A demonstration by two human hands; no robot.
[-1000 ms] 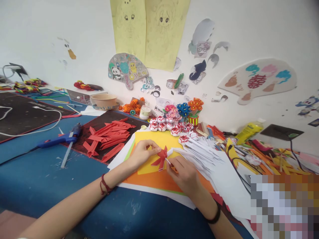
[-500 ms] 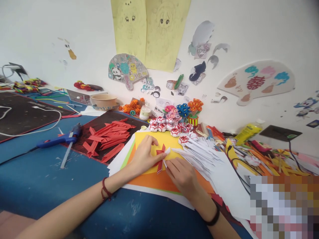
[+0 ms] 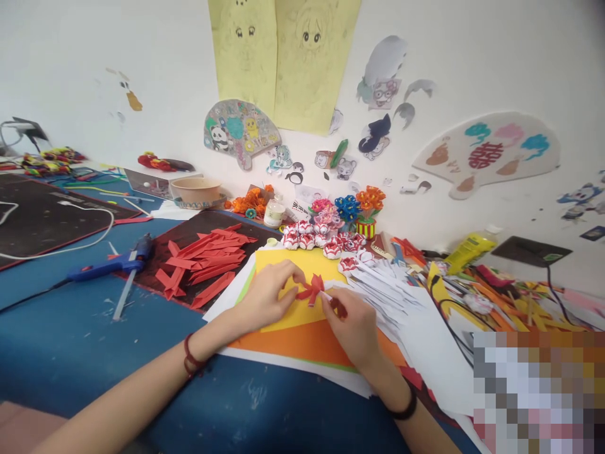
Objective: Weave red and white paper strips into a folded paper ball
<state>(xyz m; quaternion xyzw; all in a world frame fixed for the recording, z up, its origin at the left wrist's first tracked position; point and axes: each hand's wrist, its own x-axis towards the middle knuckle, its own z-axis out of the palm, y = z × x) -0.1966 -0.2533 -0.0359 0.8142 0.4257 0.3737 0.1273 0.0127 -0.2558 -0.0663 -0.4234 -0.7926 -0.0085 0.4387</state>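
On the yellow sheet (image 3: 278, 260), a small red folded paper piece (image 3: 312, 289) spreads its points in a star-like shape between my hands. My left hand (image 3: 271, 296) is at its left side, thumb and fingertips closed on a red tip. From the right, my right hand (image 3: 353, 320) pinches another edge, where a little white shows by the fingertips. The other fingers of that hand are curled, with a dark red bit visible under them. Just right of my right hand lie several white folded paper strips (image 3: 385, 287).
Red folded strips (image 3: 212, 255) are heaped on a dark mat at left, beside a blue glue gun (image 3: 106, 265). Red-and-white paper flowers (image 3: 332, 249) stand behind the sheets. Coloured scraps and a yellow bottle (image 3: 467, 252) are at right. A bowl (image 3: 196, 190) sits at the back.
The red paper went from a narrow crossed form to a spread, star-like one. The white strip across it no longer shows plainly. My hands shifted slightly apart, the right one turning.
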